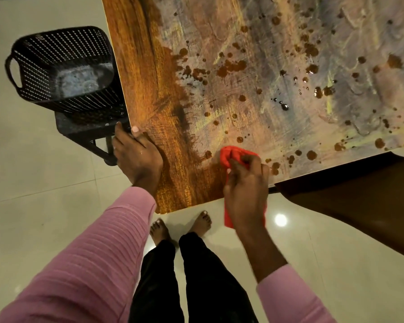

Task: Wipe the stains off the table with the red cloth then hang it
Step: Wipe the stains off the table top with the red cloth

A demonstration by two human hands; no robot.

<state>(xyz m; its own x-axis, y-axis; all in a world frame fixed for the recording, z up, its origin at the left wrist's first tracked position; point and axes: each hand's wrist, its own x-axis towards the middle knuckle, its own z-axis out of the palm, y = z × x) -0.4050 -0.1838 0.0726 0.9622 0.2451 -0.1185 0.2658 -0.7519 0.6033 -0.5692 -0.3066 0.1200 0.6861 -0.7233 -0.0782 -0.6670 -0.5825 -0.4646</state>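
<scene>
Standing barefoot at the near corner of a stained tabletop [149,66], a person in pink sleeves [91,252] and black trousers [208,276] works with 2 hands. The left hand [138,157] rests palm down on the tabletop's left edge with its fingers stretched forward and relaxed, holding nothing, some of them lying over the side. The right hand [246,194], blurred, is clenched round the red cloth [234,155] at the tabletop's near edge, wrist raised and knuckles toward the camera. The wood-grain surface shows clean orange-brown along its left side, while the rest is smeared grey, lilac and yellow and spattered with brown stains [231,66], along with a few glossy dark drops further right. Just beside the left edge, a black perforated basket [61,66] with a loop handle sits on a black stool [86,129]. The floor [44,183] is pale glossy tile, and a bright spot of reflected light [280,220] lies on it near the right wrist. A dark brown shape [359,206] fills the space below the tabletop's right side; what it is cannot be told. The cloth is bright red and bunched: its crumpled top lies on the tabletop in front of the fingers, just beside the nearest stains, and a loose end hangs below the hand, past the table's edge.
</scene>
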